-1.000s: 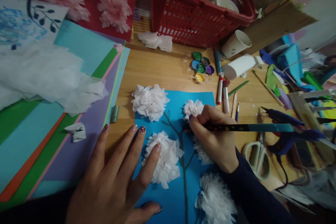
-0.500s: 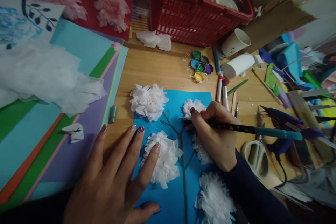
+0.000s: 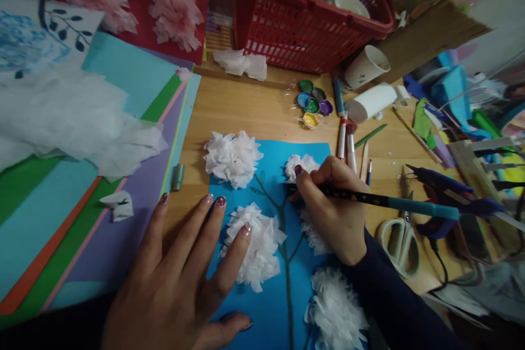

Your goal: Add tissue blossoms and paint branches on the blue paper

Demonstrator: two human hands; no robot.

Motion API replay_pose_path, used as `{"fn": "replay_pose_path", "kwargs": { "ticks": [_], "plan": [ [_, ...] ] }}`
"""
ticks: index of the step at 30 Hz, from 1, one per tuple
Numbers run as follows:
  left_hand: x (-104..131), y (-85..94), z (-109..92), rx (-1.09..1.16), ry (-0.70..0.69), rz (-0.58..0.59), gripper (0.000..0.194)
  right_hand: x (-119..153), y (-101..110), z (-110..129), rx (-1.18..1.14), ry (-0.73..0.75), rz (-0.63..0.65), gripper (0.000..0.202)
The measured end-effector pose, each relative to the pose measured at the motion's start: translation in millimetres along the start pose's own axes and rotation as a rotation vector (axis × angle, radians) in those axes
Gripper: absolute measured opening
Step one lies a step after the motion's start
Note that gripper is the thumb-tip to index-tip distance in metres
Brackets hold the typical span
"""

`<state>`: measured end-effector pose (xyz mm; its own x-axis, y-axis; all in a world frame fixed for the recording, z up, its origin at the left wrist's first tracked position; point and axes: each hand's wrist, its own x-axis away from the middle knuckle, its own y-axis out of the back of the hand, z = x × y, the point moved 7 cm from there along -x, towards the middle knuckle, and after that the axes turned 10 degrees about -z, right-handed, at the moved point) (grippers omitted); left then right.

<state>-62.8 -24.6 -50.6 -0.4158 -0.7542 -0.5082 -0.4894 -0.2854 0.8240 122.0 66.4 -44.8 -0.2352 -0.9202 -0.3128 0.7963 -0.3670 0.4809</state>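
A blue sheet of paper lies before me, with a dark green stem and branches drawn on it and white tissue-paper flowers fixed along them. My right hand grips a black marker pen with a teal end, its tip at the paper just below the upper right flower. The fingers cover part of that flower, and another one below is partly hidden by the hand. My left hand is spread out, fingers apart, over the paper's left edge, with the index finger over the middle flower.
A red basket holding paper cups stands at the back. Paint pots, brushes, scissors and a glue gun lie to the right. Coloured paper sheets with white tissue are on the left.
My right hand and the marker pen have shifted slightly left, with the pen's rear end moving left too. My left hand stays in place, still spread.
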Motion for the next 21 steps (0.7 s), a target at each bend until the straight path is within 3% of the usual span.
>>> {"fn": "replay_pose_path", "kwargs": {
  "ticks": [11, 21],
  "plan": [
    [-4.2, -1.1, 0.8, -0.018, -0.016, 0.016, 0.091, -1.1, 2.4, 1.4, 0.052, 0.058, 0.015, 0.035],
    [-0.8, -0.4, 0.3, -0.025, -0.008, 0.024, 0.088, -0.7, 0.6, -1.2, -0.034, -0.027, -0.014, 0.036]
  ]
}}
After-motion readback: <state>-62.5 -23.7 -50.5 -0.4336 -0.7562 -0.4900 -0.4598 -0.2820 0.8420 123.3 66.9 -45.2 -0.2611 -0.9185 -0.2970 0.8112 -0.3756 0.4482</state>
